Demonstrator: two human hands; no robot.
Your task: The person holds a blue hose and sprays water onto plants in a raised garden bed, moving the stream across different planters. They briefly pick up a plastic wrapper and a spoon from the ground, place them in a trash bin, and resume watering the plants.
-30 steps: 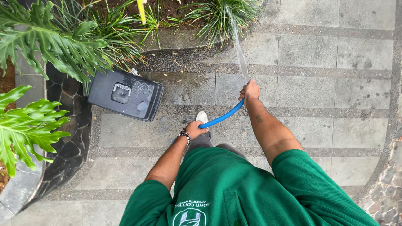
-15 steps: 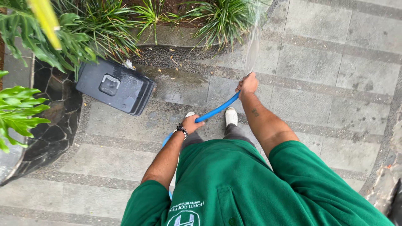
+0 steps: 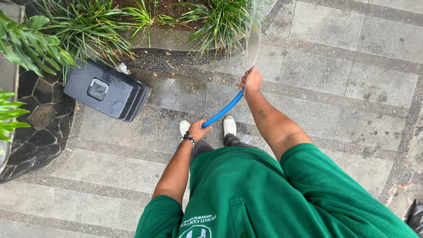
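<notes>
Two bare hands share one blue hose (image 3: 223, 113), seen from above past a green shirt (image 3: 264, 194) and a pair of white shoes (image 3: 207, 127) planted on the grey paving (image 3: 317, 70). Nearest the body, the left hand (image 3: 199, 130), a beaded bracelet (image 3: 189, 139) at its wrist, is curled shut around the lower stretch of the hose just above the left shoe. From there the hose runs up and to the right on a slant, its long axis pointing away from the body, to the right hand (image 3: 251, 81), which is the farther of the two and is closed tight around the hose's end; whether a thumb covers the mouth cannot be made out. From that fist a thin stream of water (image 3: 254, 37) rises almost straight ahead toward the raised planting bed, where grassy plants (image 3: 220, 22) grow behind a pebbled kerb. Off to the left, well apart from both hands, a dark plastic box (image 3: 105, 90) lies tilted on the paving beside broad-leaved plants (image 3: 26, 44).
</notes>
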